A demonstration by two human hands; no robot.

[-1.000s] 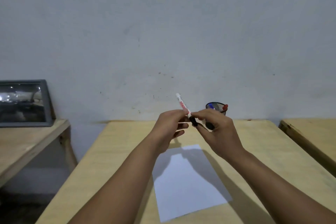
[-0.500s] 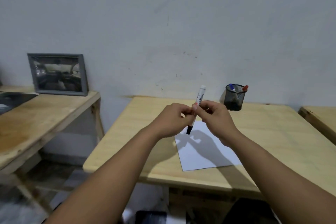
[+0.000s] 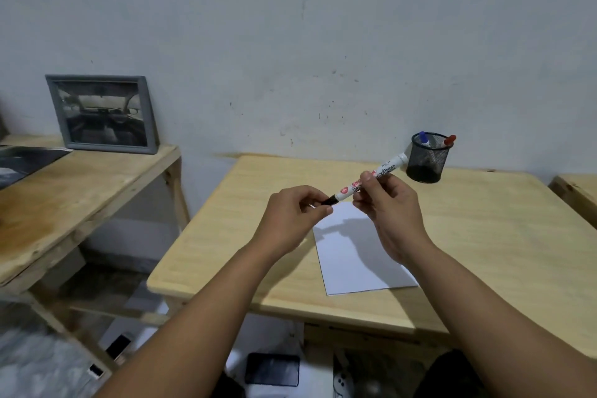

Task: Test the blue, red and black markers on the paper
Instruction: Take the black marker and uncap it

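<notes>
My right hand point(image 3: 389, 215) grips the white barrel of the black marker point(image 3: 384, 170), held slanted above the table. My left hand point(image 3: 292, 220) pinches the marker's black cap point(image 3: 329, 201) at its lower left end. The cap still sits against the barrel. A white sheet of paper point(image 3: 355, 265) lies flat on the wooden table point(image 3: 484, 236) below both hands. At the back stands a black mesh cup point(image 3: 426, 160) holding the blue marker point(image 3: 424, 138) and the red marker point(image 3: 449, 140).
A second wooden table point(image 3: 64, 197) stands to the left with a grey framed picture point(image 3: 103, 113) leaning on the wall. Another table edge point(image 3: 575, 194) shows at far right. Dark flat objects point(image 3: 273, 368) lie on the floor below.
The marker has swung from near upright to slanting up to the right. My left hand has shifted to the black cap end. The view has tilted down and turned left.
</notes>
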